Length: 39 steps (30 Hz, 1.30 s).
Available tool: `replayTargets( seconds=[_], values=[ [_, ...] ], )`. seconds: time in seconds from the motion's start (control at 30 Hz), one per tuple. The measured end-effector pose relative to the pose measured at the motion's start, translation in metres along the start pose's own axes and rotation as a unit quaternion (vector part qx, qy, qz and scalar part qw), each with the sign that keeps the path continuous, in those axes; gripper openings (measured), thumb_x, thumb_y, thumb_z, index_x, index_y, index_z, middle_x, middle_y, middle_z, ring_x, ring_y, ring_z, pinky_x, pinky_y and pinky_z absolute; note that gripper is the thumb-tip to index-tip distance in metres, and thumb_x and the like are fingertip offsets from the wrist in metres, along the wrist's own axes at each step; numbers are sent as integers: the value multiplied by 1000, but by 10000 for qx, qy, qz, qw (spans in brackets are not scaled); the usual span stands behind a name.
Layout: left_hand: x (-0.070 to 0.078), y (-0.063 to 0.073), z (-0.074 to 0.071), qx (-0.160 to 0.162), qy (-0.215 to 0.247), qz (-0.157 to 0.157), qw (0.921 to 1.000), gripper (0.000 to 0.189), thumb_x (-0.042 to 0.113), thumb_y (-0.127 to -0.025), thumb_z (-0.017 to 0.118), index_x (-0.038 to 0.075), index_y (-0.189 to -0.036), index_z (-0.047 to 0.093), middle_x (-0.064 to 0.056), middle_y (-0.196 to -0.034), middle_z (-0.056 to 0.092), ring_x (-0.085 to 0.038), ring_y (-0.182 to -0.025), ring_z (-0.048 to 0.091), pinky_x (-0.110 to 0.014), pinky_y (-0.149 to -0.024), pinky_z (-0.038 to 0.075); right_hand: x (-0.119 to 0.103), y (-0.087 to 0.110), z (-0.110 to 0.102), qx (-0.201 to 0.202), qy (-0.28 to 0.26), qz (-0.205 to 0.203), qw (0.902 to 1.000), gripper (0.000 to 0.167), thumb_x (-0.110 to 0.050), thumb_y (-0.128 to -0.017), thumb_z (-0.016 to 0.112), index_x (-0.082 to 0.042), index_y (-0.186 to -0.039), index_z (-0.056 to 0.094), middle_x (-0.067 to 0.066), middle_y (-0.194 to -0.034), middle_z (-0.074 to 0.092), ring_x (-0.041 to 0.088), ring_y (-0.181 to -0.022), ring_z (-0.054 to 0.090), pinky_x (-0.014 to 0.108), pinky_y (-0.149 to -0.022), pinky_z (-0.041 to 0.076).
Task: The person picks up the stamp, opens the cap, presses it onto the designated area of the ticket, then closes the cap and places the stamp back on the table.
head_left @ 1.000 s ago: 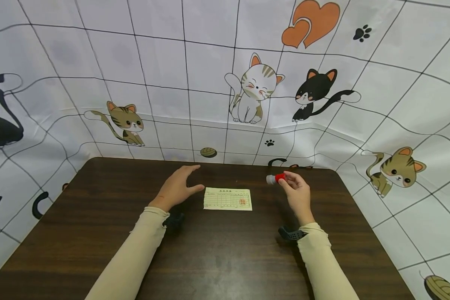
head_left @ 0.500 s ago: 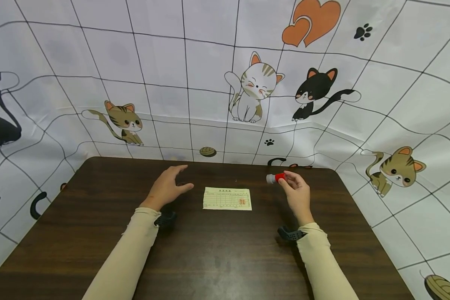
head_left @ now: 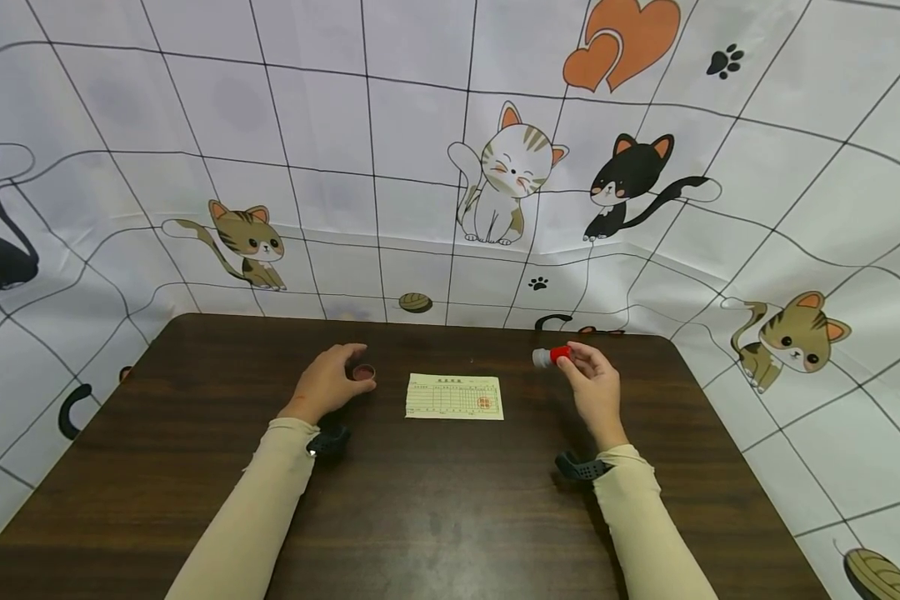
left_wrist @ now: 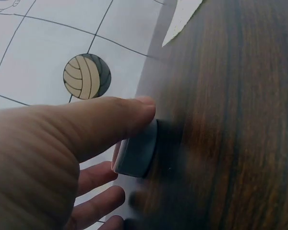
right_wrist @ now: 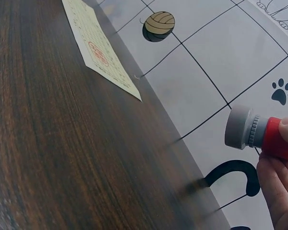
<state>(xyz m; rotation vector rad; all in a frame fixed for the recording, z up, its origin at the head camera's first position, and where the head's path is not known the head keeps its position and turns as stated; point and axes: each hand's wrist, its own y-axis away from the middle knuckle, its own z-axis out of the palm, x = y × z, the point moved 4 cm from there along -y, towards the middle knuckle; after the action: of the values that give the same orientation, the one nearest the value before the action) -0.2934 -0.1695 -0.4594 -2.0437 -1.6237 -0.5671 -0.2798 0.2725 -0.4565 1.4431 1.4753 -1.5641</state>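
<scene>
My left hand pinches a small round ink pad between thumb and fingers, low over the table's left half. The ink pad's face looks dark reddish; in the left wrist view its dark grey side shows below the thumb. My right hand grips a stamp by its red body, its grey end pointing left. In the right wrist view the grey end of the stamp stands out past the fingers. Between the hands lies a yellow printed slip with a red mark near its right side.
The dark wooden table reaches back to a white cloth backdrop with drawn cats and grid lines. Dark bands circle both wrists.
My left hand has moved left, away from the slip, and come slightly lower. The round ink pad now shows between its thumb and fingers. The right hand and stamp stay put.
</scene>
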Motion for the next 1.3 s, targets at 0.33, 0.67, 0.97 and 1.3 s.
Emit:
replayTargets(
  seconds=[0.33, 0.67, 0.97, 1.3],
  values=[
    [-1, 0, 2, -24, -187, -93, 9998, 69, 26, -90, 83, 3, -148, 54, -21, -137, 61, -40, -123, 59, -60, -101, 48, 1, 0, 0, -51, 67, 48, 10000, 38, -11, -95, 77, 3, -129, 67, 20, -119, 68, -2, -99, 67, 10, -84, 52],
    [-1, 1, 2, 18, -386, -90, 9992, 46, 26, -90, 83, 3, -128, 70, -20, -127, 64, -37, -110, 62, -58, -94, 52, -15, 4, 4, -172, 35, 180, 9997, 38, -6, -95, 75, 7, -130, 66, 28, -124, 66, -4, -97, 65, 7, -85, 50],
    [2, -1, 1, 54, -239, -54, 9997, 45, 26, -91, 82, 6, -129, 67, -18, -128, 66, -36, -113, 63, -57, -96, 51, -46, 14, 7, -247, 201, 162, 9994, 35, 0, -96, 72, 10, -129, 65, 29, -123, 67, 3, -100, 67, 8, -85, 51],
    [13, -2, 1, 224, -115, 94, 9996, 44, 24, -92, 81, 8, -130, 67, -15, -129, 67, -36, -117, 63, -58, -100, 50, -9, 2, 17, -185, -186, 206, 9994, 39, -7, -95, 76, 6, -131, 65, 24, -122, 66, -5, -97, 65, 8, -84, 51]
  ],
)
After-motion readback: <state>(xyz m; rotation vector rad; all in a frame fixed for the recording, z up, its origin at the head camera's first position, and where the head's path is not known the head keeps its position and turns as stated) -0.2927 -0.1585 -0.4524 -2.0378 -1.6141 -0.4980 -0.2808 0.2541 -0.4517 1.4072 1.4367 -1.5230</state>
